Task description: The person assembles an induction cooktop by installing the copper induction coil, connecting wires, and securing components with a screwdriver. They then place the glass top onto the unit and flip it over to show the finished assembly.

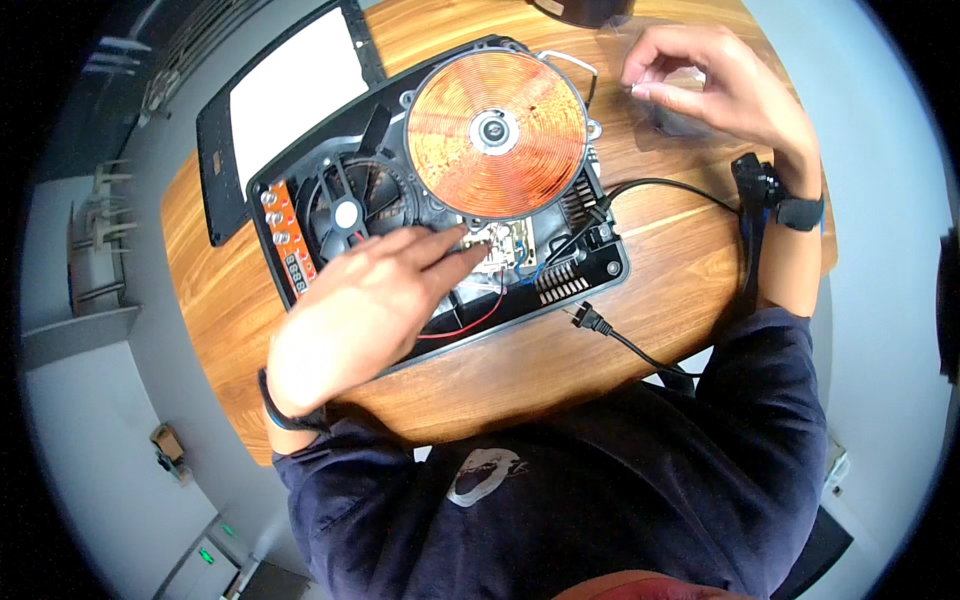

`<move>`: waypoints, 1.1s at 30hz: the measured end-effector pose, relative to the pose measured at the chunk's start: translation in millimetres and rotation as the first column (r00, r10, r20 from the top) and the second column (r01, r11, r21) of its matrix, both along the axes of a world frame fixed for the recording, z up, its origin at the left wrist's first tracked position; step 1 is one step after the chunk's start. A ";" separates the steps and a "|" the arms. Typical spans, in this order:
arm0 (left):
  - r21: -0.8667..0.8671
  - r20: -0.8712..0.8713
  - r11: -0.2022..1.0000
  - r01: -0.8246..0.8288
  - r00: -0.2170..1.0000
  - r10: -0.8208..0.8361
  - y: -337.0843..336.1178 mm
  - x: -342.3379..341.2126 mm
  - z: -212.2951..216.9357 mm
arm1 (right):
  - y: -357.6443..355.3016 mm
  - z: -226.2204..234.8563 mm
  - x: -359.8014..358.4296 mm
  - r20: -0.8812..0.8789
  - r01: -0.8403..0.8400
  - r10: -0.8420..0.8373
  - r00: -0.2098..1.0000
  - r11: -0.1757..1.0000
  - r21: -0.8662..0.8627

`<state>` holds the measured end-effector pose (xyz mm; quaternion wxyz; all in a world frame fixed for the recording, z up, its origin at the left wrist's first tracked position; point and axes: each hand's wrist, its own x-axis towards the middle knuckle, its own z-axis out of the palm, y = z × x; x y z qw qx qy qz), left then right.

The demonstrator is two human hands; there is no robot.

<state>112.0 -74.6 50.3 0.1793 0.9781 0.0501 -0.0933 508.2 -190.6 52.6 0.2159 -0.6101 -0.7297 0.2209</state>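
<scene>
Dark navy sweatshirt with a pale emblem (480,473) fills the lower frame, both forearms rising from it over a round wooden bench (660,300). Left hand (375,295): loosely open, palm down, fingers (445,245) stretched forward with tips resting on or just above the small circuit board (500,245) inside the opened induction cooker base (440,210); no tool seen in it. A dark band sits on that wrist. Red wire (470,322) loops out from under the hand; blue wire (530,272) just beyond the board. Outward: copper coil disc (495,133) lies upright-facing in the black housing, round cooling fan (348,212) beside it to the left, orange control strip (285,235) with small round buttons along the housing's left edge. Right hand (715,95): raised over the far right of the bench, thumb and forefinger pinched together on a clear plastic bag (665,120); whether something small is held inside the pinch I cannot tell. Judgement: work is at the board stage, with a fastener or small part likely being fetched; the next move would call for a steady, fine fingertip placement among the wires. Black power cord and plug (590,318) trail off the near edge. Detached black frame with a white glass panel (290,90) lies beyond the housing at left. No readable labels; green indicator lights (215,540) glow on a pale unit on the floor.
</scene>
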 end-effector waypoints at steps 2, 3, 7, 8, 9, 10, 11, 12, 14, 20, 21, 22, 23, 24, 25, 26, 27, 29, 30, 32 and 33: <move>-0.117 0.060 0.992 -0.049 0.997 0.057 10.1 6.6 1.8 | 2.6 1.9 -25.0 0.025 -0.071 0.069 0.997 0.993 0.093; -0.178 0.056 0.980 -0.090 0.993 0.101 13.7 10.4 3.2 | 6.5 5.0 -39.1 0.077 -0.132 0.122 0.990 0.980 0.148; -0.431 0.164 0.884 -0.181 0.948 0.274 21.7 30.6 8.0 | 11.0 2.4 -92.7 -0.014 -0.232 0.241 0.971 0.947 0.223; -0.525 0.267 0.837 -0.156 0.903 0.336 19.0 34.9 -2.9 | 14.0 0.7 -100.3 -0.022 -0.268 0.283 0.959 0.929 0.253; -0.505 0.254 0.845 -0.176 0.905 0.341 18.2 35.1 -0.4 | 16.8 -2.0 -107.6 -0.029 -0.304 0.325 0.945 0.909 0.284; -0.489 0.246 0.852 -0.187 0.907 0.341 17.9 37.8 3.7 | 19.8 -3.8 -111.5 -0.053 -0.328 0.355 0.933 0.903 0.278; -0.473 0.237 0.859 -0.198 0.910 0.341 18.4 39.4 6.1 | 20.6 -4.6 -114.4 -0.050 -0.327 0.353 0.934 0.903 0.280; -0.448 0.263 0.872 -0.195 0.904 0.337 19.7 40.1 3.3 | 20.8 -5.0 -116.9 -0.046 -0.326 0.352 0.935 0.903 0.282; -0.492 0.259 0.844 -0.212 0.890 0.374 17.7 35.6 0.3 | 19.9 0.4 -122.1 -0.073 -0.322 0.349 0.934 0.914 0.248; -0.585 0.236 0.775 -0.238 0.865 0.443 14.2 29.5 -3.1 | 14.2 8.2 -135.1 -0.016 -0.299 0.315 0.949 0.915 0.271; -0.580 0.231 0.776 -0.248 0.863 0.449 13.7 28.8 -1.8 | 14.1 8.8 -136.7 -0.018 -0.292 0.309 0.951 0.915 0.279; -0.610 0.231 0.753 -0.246 0.854 0.466 14.2 28.5 -1.9 | 14.2 10.0 -137.9 -0.020 -0.282 0.299 0.954 0.916 0.285; -0.639 0.230 0.730 -0.244 0.845 0.484 14.7 28.2 -2.5 | 14.2 11.4 -138.8 -0.021 -0.272 0.290 0.957 0.917 0.291; -0.667 0.228 0.705 -0.241 0.835 0.501 14.9 27.5 -2.5 | 14.1 13.7 -139.4 -0.033 -0.276 0.296 0.954 0.919 0.281; -0.666 0.218 0.706 -0.242 0.842 0.494 14.3 26.0 -0.9 | 13.4 15.8 -140.0 -0.047 -0.280 0.303 0.952 0.921 0.272; -0.664 0.208 0.707 -0.243 0.848 0.487 13.9 24.3 1.8 | 12.9 17.0 -140.7 -0.061 -0.284 0.310 0.949 0.922 0.264; -0.663 0.197 0.707 -0.245 0.854 0.481 13.6 22.7 4.0 | 13.1 16.4 -141.5 -0.034 -0.287 0.309 0.950 0.914 0.285; -0.655 0.193 0.715 -0.244 0.861 0.471 12.9 20.4 5.1 | 14.4 12.0 -143.3 0.019 -0.296 0.306 0.952 0.897 0.328; -0.651 0.191 0.719 -0.244 0.864 0.466 13.0 19.5 5.6 | 14.3 9.4 -144.1 0.007 -0.288 0.302 0.953 0.904 0.315; -0.618 0.175 0.745 -0.250 0.880 0.440 14.5 17.8 7.3 | 13.1 3.4 -145.6 -0.022 -0.273 0.290 0.957 0.919 0.285; -0.601 0.167 0.758 -0.253 0.888 0.428 15.9 17.0 7.4 | 13.3 3.9 -145.0 0.010 -0.267 0.278 0.961 0.913 0.309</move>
